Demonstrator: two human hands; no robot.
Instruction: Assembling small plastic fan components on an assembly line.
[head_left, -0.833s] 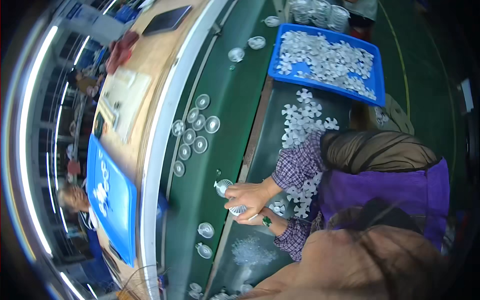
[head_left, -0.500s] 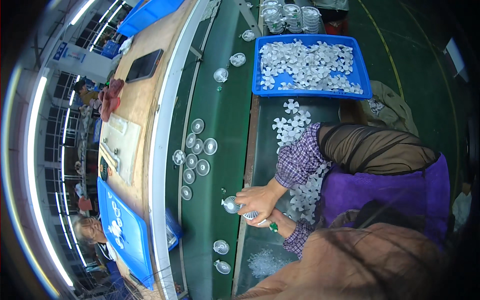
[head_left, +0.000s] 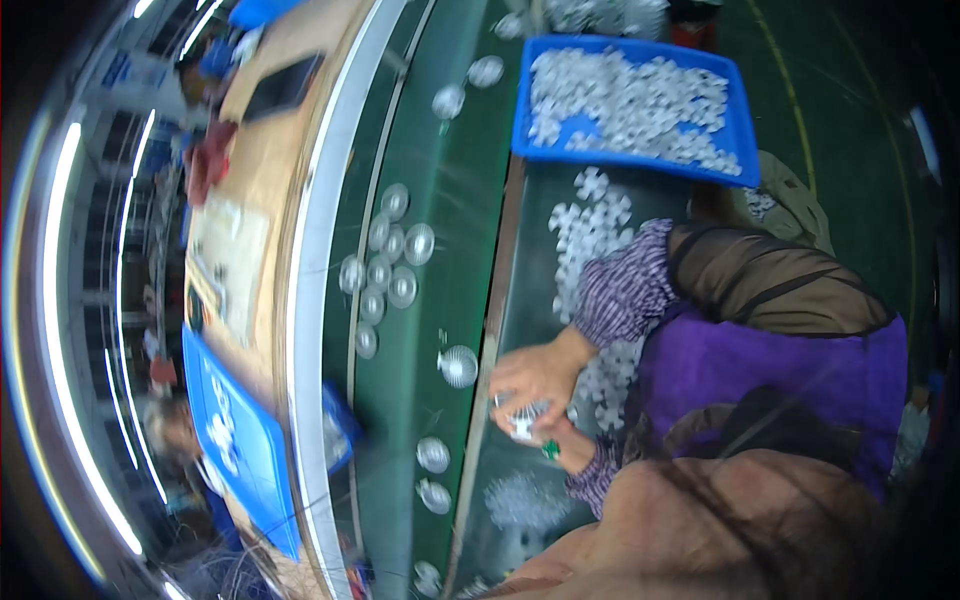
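Note:
Between my two hands is a small round fan head [head_left: 523, 421] with a white grille, held just off the belt's near edge. My right hand [head_left: 543, 380] curls over its top with bent fingers. From below, my left hand [head_left: 574, 449] grips the same fan head, its fingers mostly hidden. A small green part [head_left: 551, 449] shows beside the left hand. Another fan head [head_left: 458, 367] lies on the green conveyor belt [head_left: 440, 300], left of my right hand. Motion blur hides finer detail.
White fan blades [head_left: 590, 250] are strewn along the work surface, and more fill a blue tray [head_left: 640, 168]. Clear small pieces [head_left: 525, 500] lie in a heap near my left arm. Round grilles [head_left: 395, 243] sit on the belt. Across it stands a wooden bench [head_left: 265, 180].
My hands have drawn the held fan head away from the belt, toward my body and clear of the fan head lying there. The whole view has shifted, with belt things appearing higher.

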